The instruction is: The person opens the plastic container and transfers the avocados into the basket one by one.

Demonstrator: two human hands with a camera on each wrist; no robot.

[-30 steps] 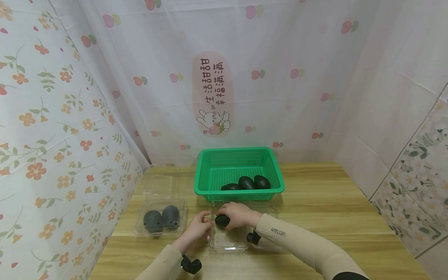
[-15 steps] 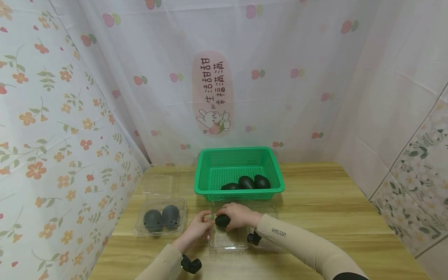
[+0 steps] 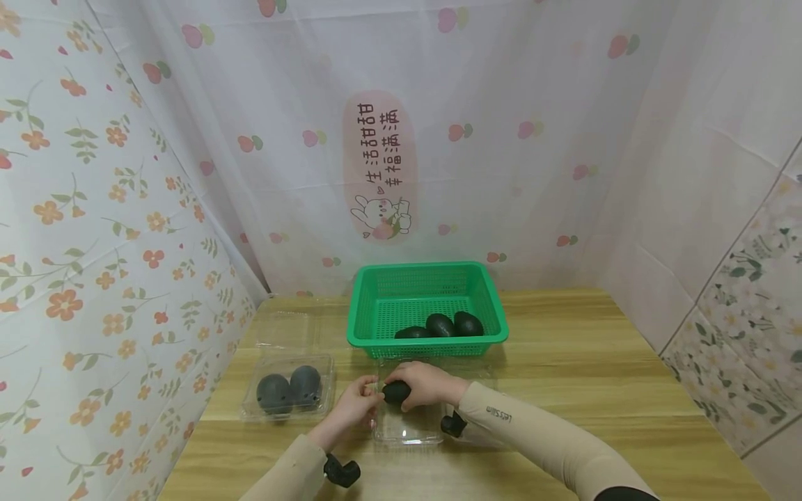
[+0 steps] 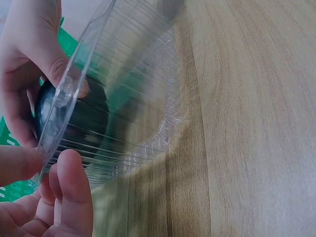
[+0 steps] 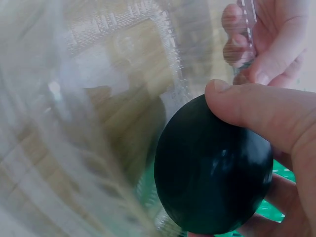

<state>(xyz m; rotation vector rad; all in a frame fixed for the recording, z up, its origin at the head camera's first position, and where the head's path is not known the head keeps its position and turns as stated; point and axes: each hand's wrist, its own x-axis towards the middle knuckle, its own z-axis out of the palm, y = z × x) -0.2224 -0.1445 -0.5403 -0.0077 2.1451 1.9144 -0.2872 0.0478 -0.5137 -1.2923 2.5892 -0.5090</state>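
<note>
A clear plastic clamshell box (image 3: pixel 410 438) stands in front of me at mid-table. My left hand (image 3: pixel 355 406) pinches its left rim between thumb and fingers, as the left wrist view shows. My right hand (image 3: pixel 429 384) grips a dark avocado (image 3: pixel 396 393) at the left side of this box. In the right wrist view the avocado (image 5: pixel 212 168) has the thumb on top and fingers curled underneath. Through the clear wall in the left wrist view, the avocado (image 4: pixel 74 118) appears close behind the rim; whether it touches the bottom I cannot tell.
Behind the box stands a green basket (image 3: pixel 376 344) with 3 avocados (image 3: pixel 441 325) along its near side. To the left, another clear box (image 3: pixel 328 390) holds two dark avocados (image 3: pixel 273 394), its lid (image 3: pixel 285 330) folded back. A patterned curtain (image 3: pixel 526 209) hangs behind the wooden table (image 3: pixel 564 348).
The avocado in my right hand has shifted slightly left, toward the left hand. My left hand keeps its pinch on the rim, and the basket and other box stay put.
</note>
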